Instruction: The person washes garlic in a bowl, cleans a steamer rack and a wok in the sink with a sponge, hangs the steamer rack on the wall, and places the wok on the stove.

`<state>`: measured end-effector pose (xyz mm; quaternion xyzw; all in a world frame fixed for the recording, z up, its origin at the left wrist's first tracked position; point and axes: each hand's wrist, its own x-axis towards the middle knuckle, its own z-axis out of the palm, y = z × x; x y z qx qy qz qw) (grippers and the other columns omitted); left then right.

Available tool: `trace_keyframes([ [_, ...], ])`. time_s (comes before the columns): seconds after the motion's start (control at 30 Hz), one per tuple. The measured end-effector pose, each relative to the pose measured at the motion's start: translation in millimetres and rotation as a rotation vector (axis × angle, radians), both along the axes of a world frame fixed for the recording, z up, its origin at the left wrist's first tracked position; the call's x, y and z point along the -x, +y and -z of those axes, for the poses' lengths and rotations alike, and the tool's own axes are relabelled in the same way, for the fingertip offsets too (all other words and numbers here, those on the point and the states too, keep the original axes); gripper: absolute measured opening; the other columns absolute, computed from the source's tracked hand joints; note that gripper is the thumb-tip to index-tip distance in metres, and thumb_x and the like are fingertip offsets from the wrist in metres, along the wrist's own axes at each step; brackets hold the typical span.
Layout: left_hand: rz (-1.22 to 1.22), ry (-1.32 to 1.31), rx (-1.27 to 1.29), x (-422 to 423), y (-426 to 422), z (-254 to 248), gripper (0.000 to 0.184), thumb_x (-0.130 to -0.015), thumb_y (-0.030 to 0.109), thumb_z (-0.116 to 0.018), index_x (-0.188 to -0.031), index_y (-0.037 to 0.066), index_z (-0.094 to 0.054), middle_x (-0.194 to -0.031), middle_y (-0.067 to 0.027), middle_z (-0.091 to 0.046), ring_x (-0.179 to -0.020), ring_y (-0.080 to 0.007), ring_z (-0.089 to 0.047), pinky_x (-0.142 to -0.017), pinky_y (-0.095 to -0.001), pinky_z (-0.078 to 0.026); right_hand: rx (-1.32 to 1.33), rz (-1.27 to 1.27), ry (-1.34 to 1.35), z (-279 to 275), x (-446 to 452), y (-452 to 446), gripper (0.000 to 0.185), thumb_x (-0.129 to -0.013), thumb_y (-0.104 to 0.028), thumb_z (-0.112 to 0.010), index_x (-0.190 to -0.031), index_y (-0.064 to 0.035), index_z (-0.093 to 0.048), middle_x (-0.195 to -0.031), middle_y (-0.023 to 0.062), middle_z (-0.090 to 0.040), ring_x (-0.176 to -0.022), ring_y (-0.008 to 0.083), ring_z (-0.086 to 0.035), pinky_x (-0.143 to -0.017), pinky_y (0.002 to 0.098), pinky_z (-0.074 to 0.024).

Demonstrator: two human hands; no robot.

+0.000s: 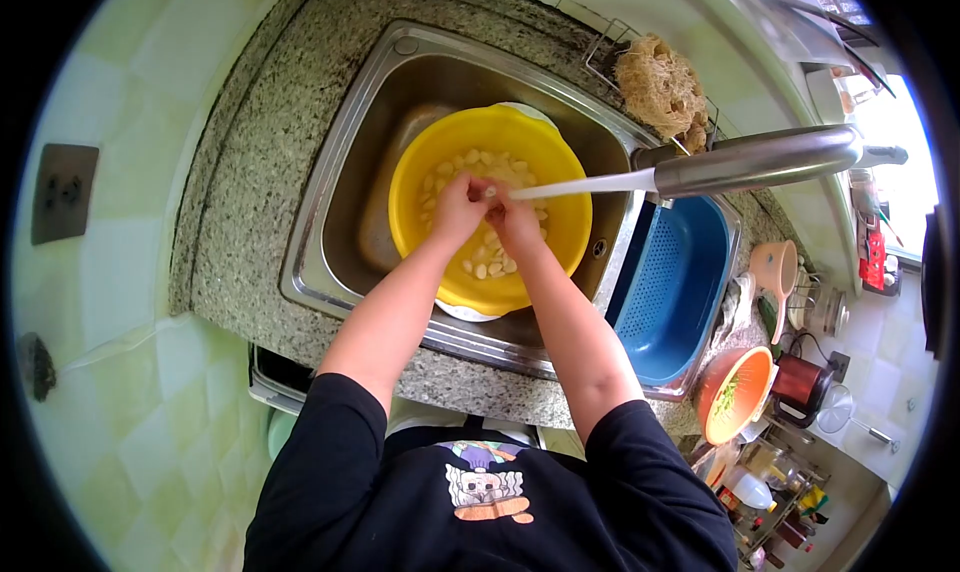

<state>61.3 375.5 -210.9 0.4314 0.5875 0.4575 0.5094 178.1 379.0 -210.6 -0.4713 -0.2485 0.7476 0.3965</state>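
Observation:
A yellow basin [420, 172] sits in the steel sink, with many pale pieces [487, 264] in it that look like peeled garlic cloves. Over the basin's middle, my left hand [463, 210] and my right hand [514, 222] meet at the fingertips. Between them is a small whitish piece [490, 191], apparently a garlic clove, pinched by both hands. A white stream of water [590, 184] runs from the faucet [755, 162] toward my fingers. Part of the held piece is hidden by the fingers.
A blue perforated basket [672, 262] fills the right sink bowl. Right of it are a peach dipper [773, 268] and an orange colander [733, 397] with green bits. A loofah [660, 87] rests on a wire rack behind the sink. Speckled granite counter [250, 187] surrounds the sink.

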Motion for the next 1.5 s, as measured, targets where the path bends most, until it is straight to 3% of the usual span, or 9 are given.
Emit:
trace_keyframes([
  [0.53, 0.132, -0.13, 0.109, -1, 2, 33, 0.026, -0.072, 0.001, -0.067, -0.093, 0.001, -0.051, -0.091, -0.0113, -0.061, -0.076, -0.0175, -0.062, -0.065, -0.0306, -0.05, 0.08, -0.065, -0.194, 18, -28, 15, 0.02, -0.088, -0.022, -0.048, -0.093, -0.0059, -0.059, -0.074, 0.0035, -0.056, -0.064, 0.0147, -0.054, -0.056, 0.0274, -0.044],
  [0.63, -0.022, 0.515, -0.216, 4, -2, 47, 0.031, -0.075, 0.004, -0.065, -0.104, 0.003, -0.053, -0.104, -0.0107, -0.058, -0.082, -0.0205, -0.061, -0.068, -0.0342, -0.05, -0.225, 0.012, -0.575, 51, -44, 34, 0.025, -0.087, -0.025, -0.05, -0.099, -0.0043, -0.058, -0.085, 0.0096, -0.057, -0.078, 0.0227, -0.057, -0.068, 0.0344, -0.0464],
  [0.73, -0.219, 0.817, -0.035, 14, 6, 63, 0.042, -0.081, 0.011, -0.059, -0.122, 0.005, -0.047, -0.115, -0.0091, -0.054, -0.097, -0.0233, -0.057, -0.078, -0.0362, -0.048, -0.436, -0.066, -1.023, 35, -37, 38, 0.036, -0.085, -0.027, -0.053, -0.112, -0.005, -0.053, -0.107, 0.0166, -0.053, -0.1, 0.0294, -0.051, -0.081, 0.0405, -0.0444],
  [0.87, -0.299, -0.035, 0.352, 19, 12, 55, 0.051, -0.086, 0.017, -0.051, -0.133, 0.006, -0.036, -0.118, -0.0095, -0.052, -0.096, -0.0233, -0.056, -0.078, -0.0329, -0.046, -0.632, -0.379, -1.487, 22, 3, 39, 0.053, -0.081, -0.033, -0.058, -0.127, -0.0108, -0.045, -0.12, 0.0146, -0.048, -0.109, 0.0296, -0.048, -0.09, 0.0375, -0.042],
  [1.03, -0.31, -0.033, 0.36, 22, 9, 45, 0.049, -0.083, 0.016, -0.051, -0.129, 0.005, -0.041, -0.127, -0.0189, -0.047, -0.121, -0.0322, -0.041, -0.1, -0.0372, -0.032, -1.029, -1.019, -1.515, 31, 29, -18, 0.055, -0.073, -0.032, -0.063, -0.124, -0.0163, -0.049, -0.127, 0.0148, -0.043, -0.115, 0.0322, -0.043, -0.094, 0.0413, -0.0396],
  [1.13, -0.054, -0.203, 0.471, 31, 12, 40, 0.048, -0.08, 0.014, -0.054, -0.127, 0.008, -0.044, -0.122, -0.0204, -0.05, -0.119, -0.0313, -0.041, -0.101, -0.0362, -0.032, -0.85, -1.425, -1.267, 30, 15, -19, 0.064, -0.067, -0.034, -0.065, -0.124, -0.0132, -0.046, -0.128, 0.0114, -0.041, -0.118, 0.0329, -0.041, -0.091, 0.0491, -0.0394],
  [1.33, 0.491, 1.01, 0.345, 11, -19, -8, 0.059, -0.074, 0.013, -0.061, -0.129, 0.016, -0.04, -0.139, -0.021, -0.027, -0.115, -0.033, -0.047, -0.094, -0.0413, -0.04, -0.926, -0.869, -1.779, -2, -39, -12, 0.063, -0.066, -0.036, -0.066, -0.122, -0.013, -0.047, -0.122, 0.0141, -0.045, -0.113, 0.0307, -0.045, -0.09, 0.0512, -0.0387],
  [1.4, 0.664, 0.909, 0.398, 7, -29, -7, 0.057, -0.075, 0.01, -0.059, -0.129, 0.012, -0.039, -0.143, -0.0186, -0.02, -0.113, -0.0323, -0.048, -0.094, -0.0446, -0.039, -0.826, -0.963, -1.82, -8, -34, -29, 0.062, -0.067, -0.035, -0.066, -0.122, -0.0115, -0.048, -0.124, 0.017, -0.044, -0.115, 0.033, -0.043, -0.093, 0.0487, -0.0369],
  [1.5, 0.818, 0.547, 0.561, 9, -21, 6, 0.056, -0.076, 0.009, -0.057, -0.129, 0.009, -0.038, -0.142, -0.0193, -0.022, -0.113, -0.0333, -0.048, -0.094, -0.0465, -0.039, -0.585, -1.169, -1.36, -19, -17, -32, 0.067, -0.069, -0.033, -0.067, -0.127, -0.0088, -0.043, -0.13, 0.021, -0.039, -0.12, 0.0389, -0.036, -0.097, 0.0456, -0.0336],
])
